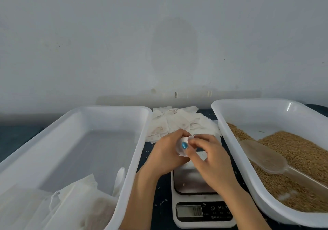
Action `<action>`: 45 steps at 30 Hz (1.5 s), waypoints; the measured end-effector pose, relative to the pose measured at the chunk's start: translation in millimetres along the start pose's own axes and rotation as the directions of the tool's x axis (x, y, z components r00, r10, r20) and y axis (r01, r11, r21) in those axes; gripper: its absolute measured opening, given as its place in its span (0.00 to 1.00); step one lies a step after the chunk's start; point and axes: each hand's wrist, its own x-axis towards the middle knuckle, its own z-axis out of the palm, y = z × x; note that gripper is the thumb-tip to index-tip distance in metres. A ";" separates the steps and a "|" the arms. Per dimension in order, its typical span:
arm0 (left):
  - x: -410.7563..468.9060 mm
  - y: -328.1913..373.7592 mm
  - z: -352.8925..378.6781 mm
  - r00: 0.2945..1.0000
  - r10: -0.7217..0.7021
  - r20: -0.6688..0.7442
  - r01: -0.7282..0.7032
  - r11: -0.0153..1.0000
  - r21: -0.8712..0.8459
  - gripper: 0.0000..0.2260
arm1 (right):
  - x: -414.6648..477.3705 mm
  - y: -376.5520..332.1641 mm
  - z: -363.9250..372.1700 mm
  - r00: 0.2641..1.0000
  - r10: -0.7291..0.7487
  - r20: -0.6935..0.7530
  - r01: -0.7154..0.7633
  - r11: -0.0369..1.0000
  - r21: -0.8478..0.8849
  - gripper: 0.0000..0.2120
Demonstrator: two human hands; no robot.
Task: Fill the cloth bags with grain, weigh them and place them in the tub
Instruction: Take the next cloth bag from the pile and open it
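My left hand (168, 151) and my right hand (211, 158) meet above the far end of the kitchen scale (198, 194) and both pinch one small white cloth bag (183, 140) between their fingertips. Most of the bag is hidden by my fingers. The scale's steel plate is bare and its display shows zeros. A heap of empty cloth bags (179, 123) lies just beyond my hands. The right tub (229, 109) holds brown grain (298, 151) and a clear plastic scoop (266, 158). The left tub (113, 109) holds several filled bags (74, 205) at its near end.
Both white tubs flank the scale closely on a dark blue table surface (21, 137). A few loose grains lie on the table around the scale. A plain pale wall stands directly behind the table.
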 end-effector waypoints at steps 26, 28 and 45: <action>-0.1 -13.7 4.3 0.984 -0.014 -0.179 -0.020 0.982 -0.188 0.07 | -7.1 -24.3 0.4 0.990 -0.124 -0.070 0.123 0.992 -0.026 0.12; 0.3 -14.5 6.3 0.982 -0.029 -0.186 -0.019 0.968 -0.250 0.12 | -10.7 -31.8 -2.8 0.994 -0.106 -0.031 0.103 0.991 -0.088 0.13; 1.4 -18.5 15.6 0.973 -0.082 -0.216 0.031 0.972 -0.231 0.14 | -24.9 117.9 -200.4 0.744 0.629 0.225 -0.129 0.466 -0.875 0.15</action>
